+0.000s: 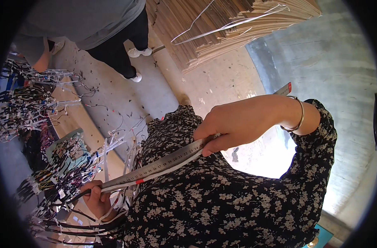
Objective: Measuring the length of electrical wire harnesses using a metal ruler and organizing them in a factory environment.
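- Gripping one end of a steel ruler (163,163), the right hand (230,128) had its fingers closed around the ruler together with a flat white strip (172,167) that ran along its lower edge
- The left hand (98,200) was closed on the other end of the ruler and strip, low at the left, just beside bundles of thin cables (52,182)
- The ruler lay slanted across the person's floral dress (221,202), rising from lower left to upper right, and a small red mark (139,181) showed on the strip near its middle
- A thin bangle (298,120) sat on the right wrist
- More cable bundles with white tags (27,103) were spread at the far left
- Another person in a grey top (85,20), dark trousers and white shoes (139,52) stood on the floor (126,99) at the top
- A stack of flat cardboard sheets (221,29) bound with a white strap lay at the upper right
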Tool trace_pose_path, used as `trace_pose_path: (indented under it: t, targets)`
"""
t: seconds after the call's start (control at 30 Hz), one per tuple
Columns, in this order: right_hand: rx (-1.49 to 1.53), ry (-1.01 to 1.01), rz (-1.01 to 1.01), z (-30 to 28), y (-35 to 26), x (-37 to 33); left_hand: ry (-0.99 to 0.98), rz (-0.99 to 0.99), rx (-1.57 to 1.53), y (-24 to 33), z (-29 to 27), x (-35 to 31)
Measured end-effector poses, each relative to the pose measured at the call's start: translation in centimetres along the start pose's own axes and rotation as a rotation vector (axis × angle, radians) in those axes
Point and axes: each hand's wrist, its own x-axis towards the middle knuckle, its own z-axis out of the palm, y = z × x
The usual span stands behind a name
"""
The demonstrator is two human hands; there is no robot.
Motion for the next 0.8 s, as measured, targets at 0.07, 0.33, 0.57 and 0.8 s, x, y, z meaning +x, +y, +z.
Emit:
trace_pose_path:
  t: [0.07,0.33,0.57,0.8]
  targets:
    - [0.067,-0.007,0.024,0.0,-0.2,-0.2,0.038,-0.029,0.041,0.1,0.2,0.0]
    - [0.056,0.004,0.020,0.1,-0.1,-0.4,0.035,-0.089,-0.085,0.5,0.5,0.0]
    - [0.138,-0.071,0.119,0.2,1.0,0.7,0.075,-0.112,0.026,0.6,1.8,0.5]
    - [0.242,-0.129,0.104,0.7,-1.0,5.5,0.100,-0.133,0.096,1.0,4.6,0.6]
